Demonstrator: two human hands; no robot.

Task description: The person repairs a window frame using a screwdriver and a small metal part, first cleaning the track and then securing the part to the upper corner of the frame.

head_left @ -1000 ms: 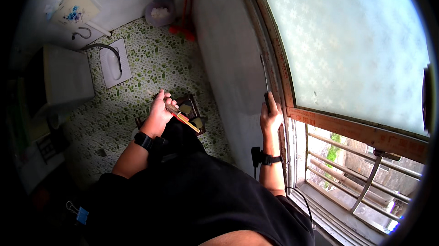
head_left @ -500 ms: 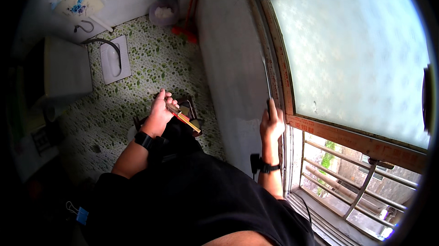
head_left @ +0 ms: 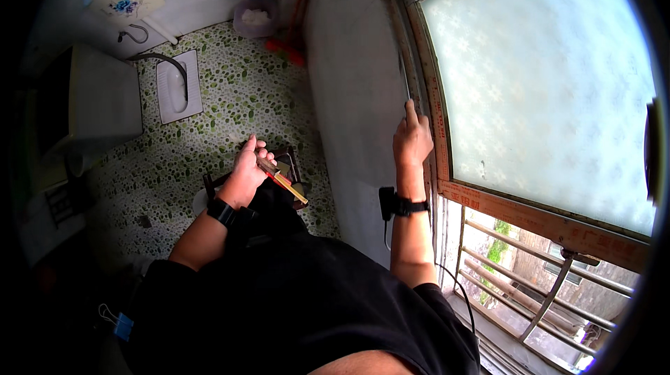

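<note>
My right hand [head_left: 413,139] is raised beside the window frame [head_left: 438,124], closed around a long thin metal-bladed tool [head_left: 408,89]. Its index finger stretches along the tool, which points up along the gap between wall and frame. The handle is covered by my fingers. My left hand [head_left: 248,166] is held low in front of me, closed on a slim yellow-and-red tool [head_left: 289,189] with a brown part at the palm. Its exact kind does not show. Frosted glass [head_left: 537,89] fills the upper window.
Below the glass, metal bars [head_left: 537,277] cross the window opening. A dark-framed stool [head_left: 293,162] stands beyond my left hand. Farther off are a squat toilet [head_left: 180,85], a bin [head_left: 255,20], a red broom [head_left: 285,50] and a boxy appliance [head_left: 105,106].
My right hand has moved up along the window frame with the thin tool, so less of the blade shows. My left hand keeps its grip and nearly its place.
</note>
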